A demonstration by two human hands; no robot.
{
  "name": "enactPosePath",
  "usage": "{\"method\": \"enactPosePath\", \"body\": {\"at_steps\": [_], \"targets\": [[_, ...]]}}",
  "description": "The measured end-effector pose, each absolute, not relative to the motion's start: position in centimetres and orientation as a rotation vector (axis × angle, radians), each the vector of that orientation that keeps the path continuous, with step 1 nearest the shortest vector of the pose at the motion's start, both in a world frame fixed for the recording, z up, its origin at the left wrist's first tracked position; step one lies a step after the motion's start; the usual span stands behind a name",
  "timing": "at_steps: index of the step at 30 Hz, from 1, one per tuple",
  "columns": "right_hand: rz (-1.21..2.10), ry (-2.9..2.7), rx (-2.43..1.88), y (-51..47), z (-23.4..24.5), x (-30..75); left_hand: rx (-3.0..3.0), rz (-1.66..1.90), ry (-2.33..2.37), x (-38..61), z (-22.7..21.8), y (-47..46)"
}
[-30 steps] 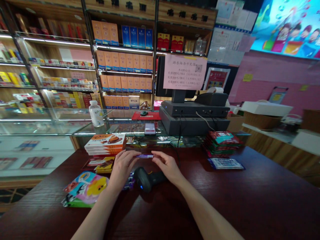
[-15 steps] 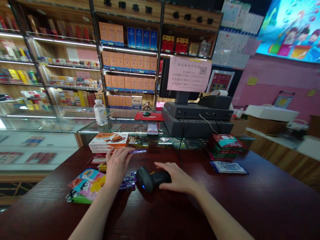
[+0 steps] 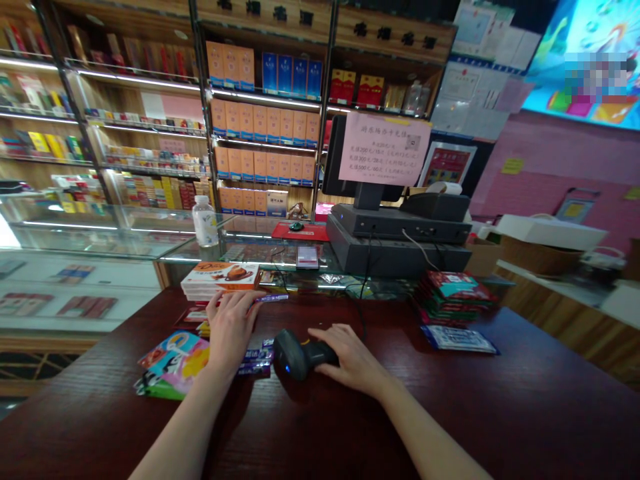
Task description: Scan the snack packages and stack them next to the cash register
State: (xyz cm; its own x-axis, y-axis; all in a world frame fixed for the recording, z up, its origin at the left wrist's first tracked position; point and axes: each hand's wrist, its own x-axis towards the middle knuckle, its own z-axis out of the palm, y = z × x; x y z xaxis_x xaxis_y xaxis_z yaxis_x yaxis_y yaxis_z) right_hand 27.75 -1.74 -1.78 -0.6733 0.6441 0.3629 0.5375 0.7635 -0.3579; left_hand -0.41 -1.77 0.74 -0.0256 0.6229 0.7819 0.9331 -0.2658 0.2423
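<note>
My left hand [image 3: 231, 325] holds a thin purple packet [image 3: 273, 298] by its left end, just above the dark wooden counter [image 3: 500, 413] and in front of a stack of orange snack boxes [image 3: 221, 277]. My right hand [image 3: 350, 357] lies over the handle of a black barcode scanner [image 3: 294, 353], fingers curled round it. The scanner rests on the counter with a blue light on its head. More purple packets [image 3: 256, 360] lie under my left wrist.
A colourful cartoon pack [image 3: 173, 363] lies at the left. A stack of red packets [image 3: 453, 293] and a flat blue pack [image 3: 459, 339] sit at the right. Behind stand a cash register [image 3: 400, 237] with monitor, a glass case, a bottle [image 3: 205, 222] and stocked shelves.
My right hand let go of the purple packet and dropped onto the scanner's handle. My left hand kept the packet and shifted it slightly left.
</note>
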Motion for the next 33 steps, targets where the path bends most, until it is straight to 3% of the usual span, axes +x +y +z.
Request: {"method": "enactPosePath", "body": {"at_steps": [13,33], "targets": [[0.337,-2.268,-0.963,-1.3,-0.4,29.6,-1.791,-1.213,-1.649,-0.4,0.3,-1.5],[0.398,-2.363,-0.955,-1.8,-0.5,28.8,-1.817,-1.207,-1.688,-0.2,0.4,-1.6]]}}
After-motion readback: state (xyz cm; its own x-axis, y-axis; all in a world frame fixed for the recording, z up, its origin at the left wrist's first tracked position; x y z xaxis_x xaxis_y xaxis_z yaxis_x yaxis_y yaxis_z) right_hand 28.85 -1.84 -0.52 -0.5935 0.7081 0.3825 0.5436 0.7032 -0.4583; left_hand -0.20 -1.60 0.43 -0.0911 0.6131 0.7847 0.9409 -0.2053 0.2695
